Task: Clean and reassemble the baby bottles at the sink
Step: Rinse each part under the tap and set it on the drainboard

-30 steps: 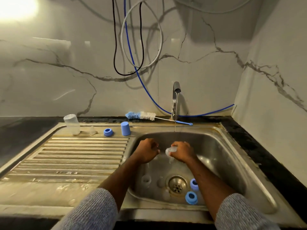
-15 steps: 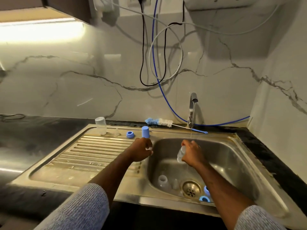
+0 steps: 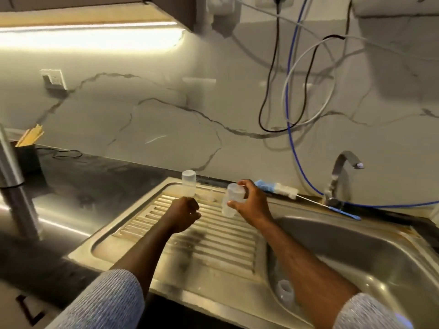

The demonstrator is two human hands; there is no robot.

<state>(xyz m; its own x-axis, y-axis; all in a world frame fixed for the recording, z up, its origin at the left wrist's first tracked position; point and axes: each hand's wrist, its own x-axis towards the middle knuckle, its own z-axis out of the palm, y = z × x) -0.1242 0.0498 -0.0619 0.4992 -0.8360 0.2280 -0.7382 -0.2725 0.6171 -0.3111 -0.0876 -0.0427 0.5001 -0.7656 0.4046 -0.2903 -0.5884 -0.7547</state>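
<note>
My right hand [image 3: 250,202] grips a clear baby bottle [image 3: 233,199] above the ribbed drainboard [image 3: 190,245], its base up and its mouth down. My left hand [image 3: 184,213] is curled into a fist just left of it; whether it holds something small I cannot tell. A second clear bottle [image 3: 188,182] stands upside down at the drainboard's back edge, with a small clear teat [image 3: 210,195] beside it. Another clear bottle part [image 3: 285,290] lies in the sink basin [image 3: 368,252]. My right hand hides the blue parts on the back rim.
A bottle brush [image 3: 280,189] with a blue handle lies along the back rim, next to the tap [image 3: 342,176]. Blue, black and grey hoses hang on the marble wall. A dark holder with wooden sticks [image 3: 27,148] stands on the black counter at far left.
My right hand has carried the bottle out from under the tap, left over the drainboard. My left hand moved left too. The view has swung left and up.
</note>
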